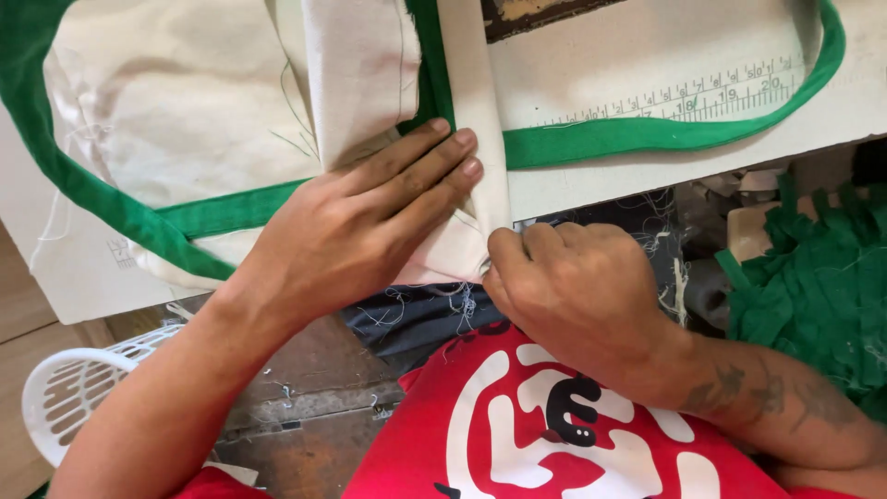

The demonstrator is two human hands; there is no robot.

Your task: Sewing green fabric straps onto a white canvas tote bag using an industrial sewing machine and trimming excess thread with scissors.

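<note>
At table edge, left hand pressed flat, ungripping, on cream canvas fold; right hand pinched its hem; green binding alignment likely needed next.

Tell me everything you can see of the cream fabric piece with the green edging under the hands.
The cream fabric piece looks like coarse woven cotton, folded in layers and creased, lying on the pale worktable. A green binding strip runs along its edges and loops off across the table. Loose threads hang at its near edge. The left hand presses flat on a fold, fingers spread; the right hand pinches the fabric's near edge at the table's rim.
</note>
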